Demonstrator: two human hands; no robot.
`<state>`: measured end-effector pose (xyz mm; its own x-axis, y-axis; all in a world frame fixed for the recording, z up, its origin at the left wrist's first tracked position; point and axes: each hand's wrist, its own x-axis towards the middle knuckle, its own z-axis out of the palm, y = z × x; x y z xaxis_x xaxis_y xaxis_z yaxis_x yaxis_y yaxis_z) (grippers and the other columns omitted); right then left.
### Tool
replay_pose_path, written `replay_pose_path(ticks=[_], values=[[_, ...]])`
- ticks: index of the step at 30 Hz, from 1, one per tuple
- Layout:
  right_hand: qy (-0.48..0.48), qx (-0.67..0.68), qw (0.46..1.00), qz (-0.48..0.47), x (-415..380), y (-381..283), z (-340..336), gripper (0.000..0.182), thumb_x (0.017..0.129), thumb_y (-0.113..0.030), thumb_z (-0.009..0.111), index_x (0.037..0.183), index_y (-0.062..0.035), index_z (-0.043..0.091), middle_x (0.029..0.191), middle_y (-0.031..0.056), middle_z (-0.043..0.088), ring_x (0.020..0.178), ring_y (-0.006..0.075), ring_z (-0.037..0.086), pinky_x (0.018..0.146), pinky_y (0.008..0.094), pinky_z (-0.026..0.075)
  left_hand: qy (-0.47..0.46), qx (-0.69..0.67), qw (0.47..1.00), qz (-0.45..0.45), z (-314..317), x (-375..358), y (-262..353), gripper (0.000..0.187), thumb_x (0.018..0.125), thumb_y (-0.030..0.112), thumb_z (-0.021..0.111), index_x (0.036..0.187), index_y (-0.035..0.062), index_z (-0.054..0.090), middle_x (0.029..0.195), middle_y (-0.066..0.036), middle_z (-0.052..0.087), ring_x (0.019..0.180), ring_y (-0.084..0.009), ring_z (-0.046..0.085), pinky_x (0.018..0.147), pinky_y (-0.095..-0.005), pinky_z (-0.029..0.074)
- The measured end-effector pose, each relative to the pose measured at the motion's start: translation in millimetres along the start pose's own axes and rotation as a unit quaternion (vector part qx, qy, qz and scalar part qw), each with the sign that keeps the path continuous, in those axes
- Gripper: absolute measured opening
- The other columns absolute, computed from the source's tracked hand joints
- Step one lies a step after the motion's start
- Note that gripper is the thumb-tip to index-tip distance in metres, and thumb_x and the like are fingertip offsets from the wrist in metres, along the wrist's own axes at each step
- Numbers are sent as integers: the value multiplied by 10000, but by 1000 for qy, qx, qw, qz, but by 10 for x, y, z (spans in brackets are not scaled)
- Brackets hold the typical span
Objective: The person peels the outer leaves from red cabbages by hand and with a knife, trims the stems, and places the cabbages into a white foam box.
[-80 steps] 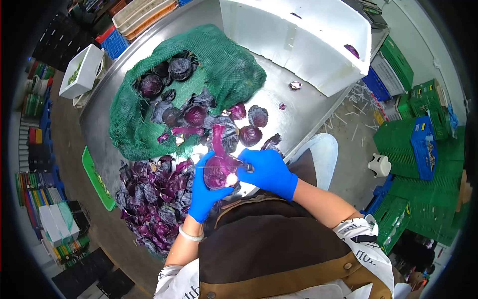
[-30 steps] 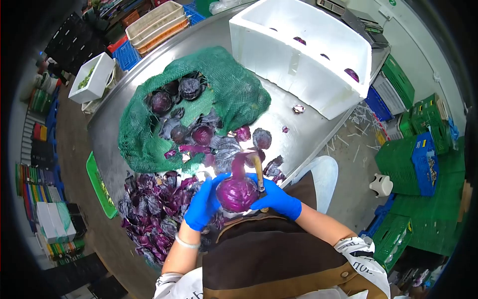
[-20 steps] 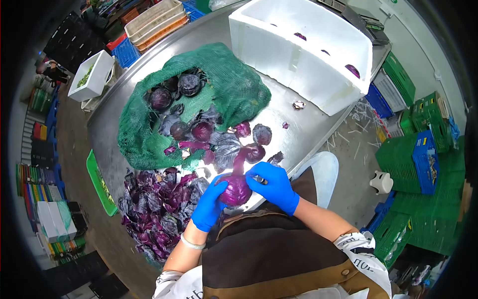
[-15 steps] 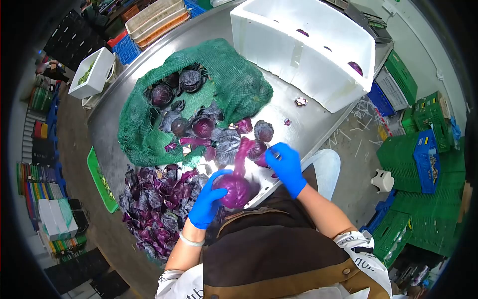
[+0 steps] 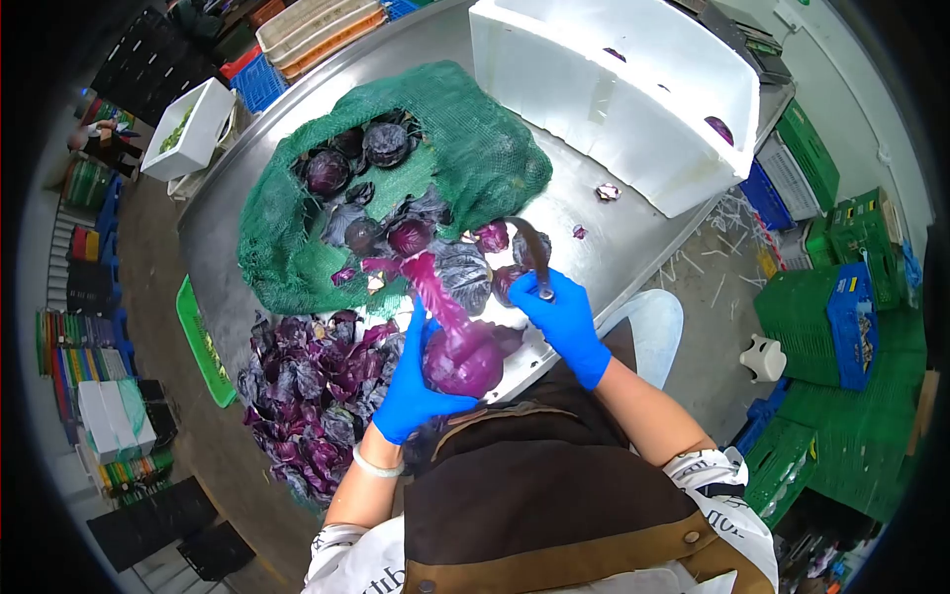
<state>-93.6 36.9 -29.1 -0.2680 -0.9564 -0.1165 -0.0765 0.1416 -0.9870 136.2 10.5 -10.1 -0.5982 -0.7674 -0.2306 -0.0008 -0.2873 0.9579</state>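
My left hand [image 5: 408,381], in a blue glove, is wrapped round the left side of a red cabbage [image 5: 470,364] near the table's front edge. A long purple leaf strip [image 5: 438,297] sticks up from the cabbage, away from my body. In my right hand [image 5: 564,322], also gloved in blue, is a knife with a dark curved blade [image 5: 537,247] pointing away from me; its handle is mostly hidden in my fingers. Beyond both hands lie a dark outer leaf [image 5: 462,277] and several small cabbages. A heap of stripped cabbage leaves [image 5: 312,396] lies left of my left hand.
A green mesh bag [image 5: 475,148] with several red cabbages [image 5: 386,145] lies open on the metal table [image 5: 213,228]. At the back right stands a white foam box [image 5: 604,129]. Green crates [image 5: 811,322] are stacked on the right, near a white stool [image 5: 762,358].
My left hand has shifted its grip on the cabbage, and the leaf strip now leans left. My right hand has turned, bringing the curved blade into clear sight. The whole view has shifted slightly.
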Motion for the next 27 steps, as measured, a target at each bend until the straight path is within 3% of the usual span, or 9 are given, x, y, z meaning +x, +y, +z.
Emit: replay_pose_path(ticks=[3,6,10,12,14,17,22,26,27], values=[[-128,47,988,68,-171,-210,-34,376,753,-175,797,1048,-17,626,768,18,611,740,95,586,681,252,477,-6,-71,997,12,12,29,91,1344,507,87,899,1544,147,46,1429,-135,377,1318,-275,400,1087,-407,345],[-93,-48,986,-129,-214,-272,143,363,726,-126,807,1033,-27,640,822,68,643,801,124,607,746,293,496,-64,-89,993,-40,43,55,78,1320,530,75,887,1542,138,41,1421,-132,401,1313,-267,412,1093,-403,338],[-39,-75,988,-131,-155,-440,114,336,731,-145,809,993,-14,646,813,54,644,760,143,616,712,300,502,-154,13,985,-76,34,110,58,1234,530,59,875,1527,95,148,1413,-119,435,1329,-250,403,1110,-401,310],[27,29,994,102,58,-460,-15,456,720,-312,831,996,-11,629,877,101,645,765,140,596,606,308,501,-211,-8,976,-53,55,119,-44,1194,562,132,898,1519,88,187,1400,-126,447,1311,-242,419,1117,-399,300],[-22,52,996,71,274,-494,-131,579,722,-358,826,1124,-2,609,981,113,660,750,158,621,625,310,508,-208,-19,976,-57,99,59,-32,1192,563,142,901,1515,78,187,1398,-131,448,1315,-243,417,1120,-399,297],[-36,-154,987,-6,183,-254,-113,663,767,-364,791,1273,-13,544,1004,95,656,713,138,623,608,288,496,-95,-20,994,40,109,1,-47,1224,550,136,912,1516,81,162,1390,-139,434,1304,-258,425,1100,-399,335],[-269,325,867,267,-266,16,-5,659,842,-313,701,1391,-48,449,955,40,626,664,75,560,573,223,459,2,-13,992,127,77,19,-41,1263,545,143,920,1521,87,121,1392,-150,413,1295,-267,433,1087,-397,360],[-200,320,892,249,-349,-6,105,701,838,-201,689,1442,-46,368,913,18,611,665,72,551,579,220,455,16,165,966,196,114,110,-4,1147,569,166,902,1493,75,228,1400,-142,410,1322,-281,403,1094,-413,346],[-215,290,910,205,-303,-122,40,746,794,-159,739,1431,-32,371,1006,33,615,753,77,575,629,219,473,73,193,958,201,152,113,63,959,597,174,886,1413,67,394,1354,-130,443,1279,-280,439,1071,-408,364]])
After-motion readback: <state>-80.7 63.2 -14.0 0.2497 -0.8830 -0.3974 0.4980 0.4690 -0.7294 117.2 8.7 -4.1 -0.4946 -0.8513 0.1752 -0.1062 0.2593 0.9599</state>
